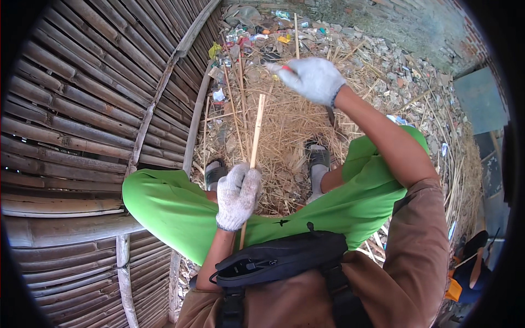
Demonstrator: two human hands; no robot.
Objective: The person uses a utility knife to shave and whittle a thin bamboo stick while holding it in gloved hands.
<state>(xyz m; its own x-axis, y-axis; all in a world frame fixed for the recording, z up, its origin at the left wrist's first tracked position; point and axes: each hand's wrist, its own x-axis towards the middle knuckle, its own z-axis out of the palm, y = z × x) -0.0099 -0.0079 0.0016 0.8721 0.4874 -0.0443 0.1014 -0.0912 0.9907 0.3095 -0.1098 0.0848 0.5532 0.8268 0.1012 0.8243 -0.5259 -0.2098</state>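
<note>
Bamboo strip (256, 131) in our gloved left hand (237, 195), right hand (313, 79) raised with a tool.

From the head view, we are gripping the thin bamboo strip upright in our closed left hand, between our knees in green shorts (175, 208), its tip standing over the straw-covered ground (284, 126). We are holding our right hand closed around a red-handled tool (285, 68), whose working end we cannot make out, raised above and beyond the strip. We judge a downward stroke could glance off so narrow a strip and reach our left hand or our sandalled feet (318, 158). At the far edge, scraps of packaging (257, 34) are lying against the wall: small crumpled wrappers, yellow, white and bluish. A bamboo slat panel (82, 109) is filling our left side.
</note>
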